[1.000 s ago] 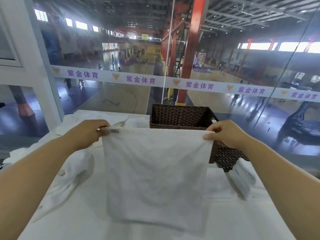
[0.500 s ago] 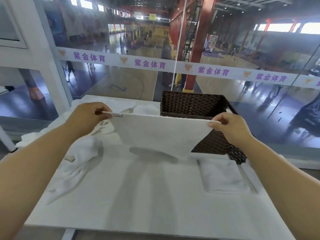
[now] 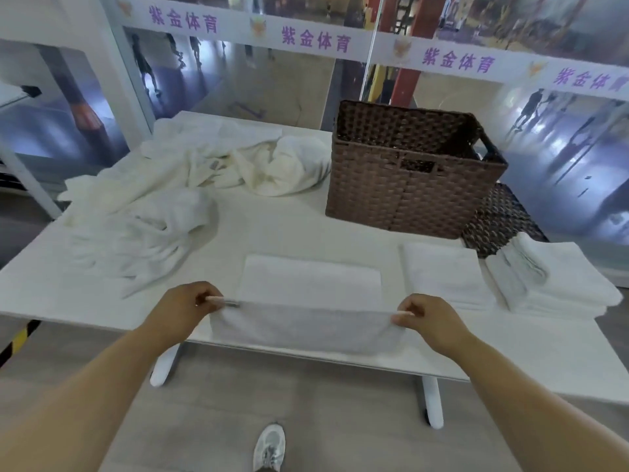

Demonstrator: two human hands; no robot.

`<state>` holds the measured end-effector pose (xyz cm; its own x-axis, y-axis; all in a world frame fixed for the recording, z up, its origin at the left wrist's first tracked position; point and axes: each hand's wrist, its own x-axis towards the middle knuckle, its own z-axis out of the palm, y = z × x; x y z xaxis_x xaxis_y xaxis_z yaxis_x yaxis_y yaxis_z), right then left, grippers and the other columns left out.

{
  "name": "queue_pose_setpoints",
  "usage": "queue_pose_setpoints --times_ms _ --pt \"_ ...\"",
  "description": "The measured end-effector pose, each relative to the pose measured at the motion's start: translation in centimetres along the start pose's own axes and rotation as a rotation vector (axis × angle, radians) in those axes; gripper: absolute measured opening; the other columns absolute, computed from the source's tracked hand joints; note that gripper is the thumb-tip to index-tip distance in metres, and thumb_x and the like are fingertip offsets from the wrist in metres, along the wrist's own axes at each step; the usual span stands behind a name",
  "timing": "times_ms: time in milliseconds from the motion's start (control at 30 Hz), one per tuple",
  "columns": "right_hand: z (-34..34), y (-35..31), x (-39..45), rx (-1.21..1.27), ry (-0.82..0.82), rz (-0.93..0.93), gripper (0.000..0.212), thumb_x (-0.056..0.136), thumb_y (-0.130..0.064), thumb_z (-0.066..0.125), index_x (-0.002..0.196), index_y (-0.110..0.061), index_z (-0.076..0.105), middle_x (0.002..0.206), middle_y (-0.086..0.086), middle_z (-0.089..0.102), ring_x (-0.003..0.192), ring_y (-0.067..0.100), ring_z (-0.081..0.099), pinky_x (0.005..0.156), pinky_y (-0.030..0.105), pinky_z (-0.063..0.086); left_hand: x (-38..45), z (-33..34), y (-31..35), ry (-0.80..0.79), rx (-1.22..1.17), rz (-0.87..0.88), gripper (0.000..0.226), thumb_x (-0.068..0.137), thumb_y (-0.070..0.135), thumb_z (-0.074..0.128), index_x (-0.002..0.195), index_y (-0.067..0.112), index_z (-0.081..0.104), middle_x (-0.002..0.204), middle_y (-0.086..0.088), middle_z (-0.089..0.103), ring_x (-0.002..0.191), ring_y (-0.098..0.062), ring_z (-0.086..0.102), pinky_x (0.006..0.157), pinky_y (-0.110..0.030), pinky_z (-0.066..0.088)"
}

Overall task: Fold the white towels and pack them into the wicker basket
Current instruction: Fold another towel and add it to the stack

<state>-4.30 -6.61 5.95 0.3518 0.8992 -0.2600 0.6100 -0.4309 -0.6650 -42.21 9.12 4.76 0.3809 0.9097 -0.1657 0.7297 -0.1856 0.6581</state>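
Table (image 3: 279, 233): white top, white legs showing under the near edge; its right end is cut off by the frame.
Glass wall (image 3: 238, 83): far side, crossed by a white band of purple characters; the hall behind it is blurred.
Basket (image 3: 413, 168): brown wicker, upright at far right of the table, open top, handle slots; its inside cannot be seen. A second dark wicker piece (image 3: 500, 218) lies just right of it, partly hidden.
Heap (image 3: 190, 175): unfolded white towels, far left, spilling toward the near left.
Stack (image 3: 558, 281): folded towels, near right, with one folded towel (image 3: 446, 274) just left of it.
Towel (image 3: 306, 308): near centre, half lying flat on the table, near half drooping over the edge.
Left hand (image 3: 185, 304): pinches the towel's left corner.
Right hand (image 3: 429, 318): pinches the right corner.
Shoe (image 3: 270, 447): white, on the floor below.
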Motion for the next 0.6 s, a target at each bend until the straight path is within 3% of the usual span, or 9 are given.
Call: queue_pose_setpoints --times_ms 200,333,600 --pt "0.9 0.3 1.0 0.069 0.034 0.044 0.015 0.081 -0.023 0.073 0.074 -0.014 0.063 0.069 -0.003 0.061 0.066 0.015 0.055 0.069 0.033 0.047 1.1 0.8 -0.4 0.031 -0.029 -0.022 0.013 0.089 0.025 0.063 0.076 0.022 0.063 0.073 -0.004 0.062 0.066 -0.017 0.052 0.059 -0.024 0.037" --pt "1.0 0.1 4.2 0.051 0.079 0.087 0.01 0.086 -0.024 0.068 0.078 -0.019 0.063 0.077 0.001 0.065 0.075 0.021 0.062 0.076 0.039 0.052 4.4 0.9 -0.2 0.026 -0.056 -0.048 0.011 0.089 0.023 0.063 0.079 0.02 0.062 0.067 0.002 0.057 0.061 -0.012 0.049 0.057 -0.024 0.037" --pt "0.6 -0.7 11.7 0.002 0.14 0.163 0.006 0.088 -0.024 0.064 0.083 -0.021 0.064 0.08 -0.005 0.064 0.076 0.014 0.059 0.062 0.023 0.044 13.4 1.2 0.0 0.02 -0.04 -0.068 0.008 0.087 0.022 0.065 0.081 0.018 0.061 0.067 0.006 0.057 0.057 -0.008 0.049 0.053 -0.023 0.036"
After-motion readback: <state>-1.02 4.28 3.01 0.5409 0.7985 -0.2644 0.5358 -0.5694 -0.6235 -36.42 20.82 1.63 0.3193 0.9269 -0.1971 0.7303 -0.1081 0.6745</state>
